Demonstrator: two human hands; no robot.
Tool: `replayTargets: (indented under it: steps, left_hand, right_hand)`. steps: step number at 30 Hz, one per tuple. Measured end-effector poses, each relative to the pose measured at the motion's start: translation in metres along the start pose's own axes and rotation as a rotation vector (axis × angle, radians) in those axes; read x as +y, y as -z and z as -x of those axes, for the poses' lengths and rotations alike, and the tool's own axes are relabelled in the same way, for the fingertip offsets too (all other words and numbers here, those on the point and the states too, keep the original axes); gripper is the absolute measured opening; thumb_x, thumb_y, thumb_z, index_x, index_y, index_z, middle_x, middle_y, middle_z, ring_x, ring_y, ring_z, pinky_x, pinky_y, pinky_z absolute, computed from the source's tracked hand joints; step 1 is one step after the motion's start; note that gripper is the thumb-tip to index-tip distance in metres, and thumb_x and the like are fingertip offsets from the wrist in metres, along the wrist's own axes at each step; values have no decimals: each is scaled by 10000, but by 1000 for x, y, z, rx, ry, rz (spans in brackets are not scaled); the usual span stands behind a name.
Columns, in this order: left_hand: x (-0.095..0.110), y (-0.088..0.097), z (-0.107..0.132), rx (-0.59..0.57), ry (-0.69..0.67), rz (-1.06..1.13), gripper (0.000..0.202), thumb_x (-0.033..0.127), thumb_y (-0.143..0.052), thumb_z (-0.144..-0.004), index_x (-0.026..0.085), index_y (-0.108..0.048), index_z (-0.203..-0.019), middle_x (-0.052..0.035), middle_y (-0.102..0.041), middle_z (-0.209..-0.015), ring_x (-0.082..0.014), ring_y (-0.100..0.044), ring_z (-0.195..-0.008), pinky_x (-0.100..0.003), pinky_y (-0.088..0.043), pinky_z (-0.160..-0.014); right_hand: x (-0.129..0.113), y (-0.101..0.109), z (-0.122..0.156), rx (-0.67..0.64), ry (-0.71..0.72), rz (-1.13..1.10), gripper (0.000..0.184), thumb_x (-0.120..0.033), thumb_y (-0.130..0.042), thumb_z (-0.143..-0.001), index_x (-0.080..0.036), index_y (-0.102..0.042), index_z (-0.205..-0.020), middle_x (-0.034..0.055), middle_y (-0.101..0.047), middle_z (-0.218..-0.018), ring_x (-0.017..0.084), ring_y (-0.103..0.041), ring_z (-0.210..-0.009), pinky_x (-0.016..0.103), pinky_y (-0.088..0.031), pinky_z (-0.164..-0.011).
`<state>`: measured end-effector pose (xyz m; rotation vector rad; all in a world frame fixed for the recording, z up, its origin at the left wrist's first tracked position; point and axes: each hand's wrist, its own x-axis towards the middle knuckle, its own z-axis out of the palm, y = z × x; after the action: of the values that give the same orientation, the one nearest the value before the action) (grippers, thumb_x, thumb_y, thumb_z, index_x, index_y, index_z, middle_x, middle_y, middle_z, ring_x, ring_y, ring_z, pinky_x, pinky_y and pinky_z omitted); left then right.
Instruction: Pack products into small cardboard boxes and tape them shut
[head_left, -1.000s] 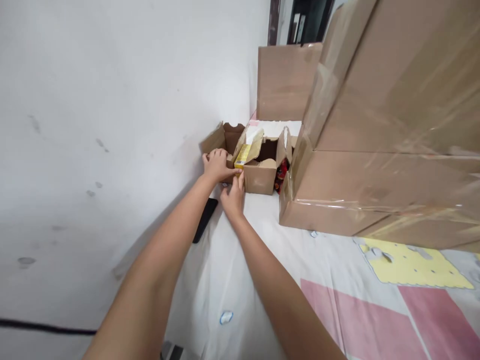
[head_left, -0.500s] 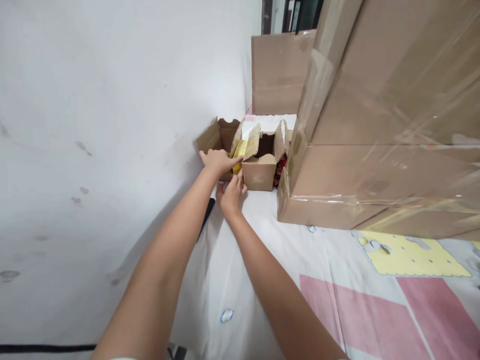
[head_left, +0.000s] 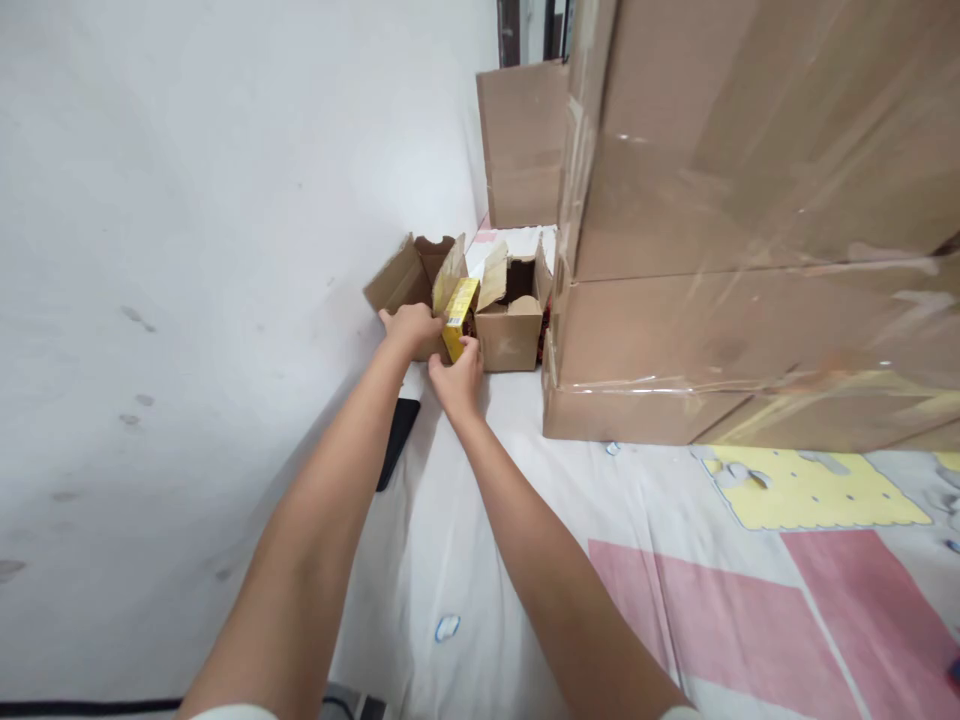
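Note:
My left hand (head_left: 412, 330) grips the front edge of an open cardboard box (head_left: 401, 275) that stands against the wall, its flaps raised. Just right of that box, a small yellow box (head_left: 460, 305) with a printed label stands tilted. Around its lower front end my right hand (head_left: 459, 382) is closed, thumb to the left, fingers to the right. A second open cardboard box (head_left: 508, 342) is beside it on the right, flaps up and a dark hollow inside. The fingertips of my left hand are partly hidden behind the box edge.
Large taped cartons (head_left: 735, 340) are stacked along the right. A cardboard panel (head_left: 523, 145) stands behind the small boxes. The white wall (head_left: 187, 300) closes off the left. A black flat object (head_left: 397, 445) lies on the patterned sheet (head_left: 525, 600) beside my left forearm.
The view has shifted slightly right. More of the yellow box shows between the two open boxes, and my right hand has come up onto its front end. My left thumb has drawn back.

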<state>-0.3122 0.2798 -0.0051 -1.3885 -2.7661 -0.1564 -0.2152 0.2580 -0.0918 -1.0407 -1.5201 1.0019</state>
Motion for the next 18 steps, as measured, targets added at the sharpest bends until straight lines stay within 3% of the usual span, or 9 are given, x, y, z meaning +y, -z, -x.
replayTargets:
  steps: [2, 5, 8, 11, 14, 18]
  left_hand:
    - [-3, 10, 12, 29, 5, -5, 513, 503, -393, -911, 137, -745, -987, -240, -731, -1067, -404, -629, -1104, -595, -320, -993]
    - [-10, 43, 48, 111, 8, -11, 518, 474, -362, -922, 133, -751, -923, -244, -734, -1042, -400, -627, -1105, -563, -335, -976]
    - [-25, 89, 110, 234, 11, 1, 506, 477, -372, -920, 158, -738, -780, -218, -746, -940, -380, -630, -1079, -537, -348, -966]
    - [-38, 123, 193, 369, 5, 19, 484, 490, -392, -923, 187, -701, -707, -171, -739, -817, -359, -623, -1056, -538, -344, -974]
    - [-39, 133, 273, 395, -52, -15, 512, 507, -372, -938, 188, -689, -695, -152, -729, -784, -349, -636, -988, -535, -363, -943]
    - [-23, 111, 352, 259, -303, -36, 532, 450, -337, -969, 169, -708, -710, -141, -728, -784, -304, -668, -872, -489, -385, -926]
  right_hand:
    - [-11, 6, 8, -9, 5, -42, 418, -241, -673, -737, -166, -516, -1117, 137, -629, -1104, 281, -575, -1111, 426, -449, -994]
    - [-40, 25, 30, -47, 71, -118, 373, -250, -662, -746, -182, -528, -1087, 118, -625, -1097, 270, -575, -1116, 427, -452, -1005]
    - [-76, 58, 63, -98, 199, -220, 286, -219, -603, -787, -197, -547, -1067, 103, -623, -1111, 244, -594, -1114, 406, -462, -1012]
    - [-108, 103, 107, -178, 317, -301, 221, -166, -512, -845, -209, -567, -1055, 81, -629, -1100, 207, -621, -1083, 367, -481, -992]
    - [-123, 147, 152, -233, 342, -311, 216, -171, -489, -881, -224, -572, -1073, 59, -638, -1082, 197, -616, -1067, 362, -491, -965]
    - [-111, 196, 212, -166, 338, -255, 327, -237, -596, -847, -217, -549, -1170, 104, -539, -1242, 226, -519, -1219, 398, -452, -1037]
